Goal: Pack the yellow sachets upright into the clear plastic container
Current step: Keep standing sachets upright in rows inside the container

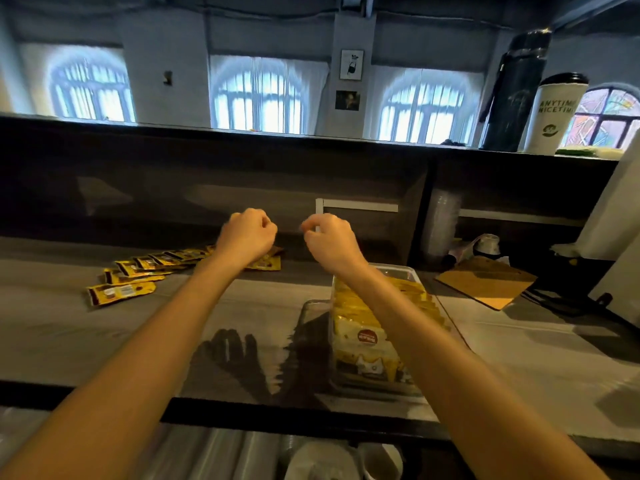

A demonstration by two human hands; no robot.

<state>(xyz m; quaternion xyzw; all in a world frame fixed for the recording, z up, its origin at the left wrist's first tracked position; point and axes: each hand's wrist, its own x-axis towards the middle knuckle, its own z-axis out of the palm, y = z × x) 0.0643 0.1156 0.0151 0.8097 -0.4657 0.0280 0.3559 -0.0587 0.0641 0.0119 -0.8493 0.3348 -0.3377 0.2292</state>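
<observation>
Three arched windows (258, 95) with pale curtains fill the far wall. Below them a dark ledge (207, 133) runs across the whole view. Under the ledge lies the grey bench (104, 327), streaked with light and shadow, and we reach both bare arms out over it.

On the right half of the bench stands the clear plastic container (394, 270), its long side running away from us. It is packed with upright yellow sachets (367, 337), set one behind the other from the near wall towards the far one. Our right forearm crosses above them and hides part of the row. To the right of the container, well apart from it, a flat wooden board (485, 282) lies at an angle. Up on the ledge at the far right a tall black flask (516, 95) stands just beside a white cup (554, 112) with a dark lid and printed letters.

At the left, near the back of the bench, the loose sachets (138, 275) lie flat in an overlapping fan, with one a little apart at the near end.

The left grip (247, 233) hangs above the far end of that fan, fingers curled tight into the palm. The right grip (329, 237) is raised beside it, beyond the container, narrow, with thumb and fingertips drawn together. We see nothing held in either.
</observation>
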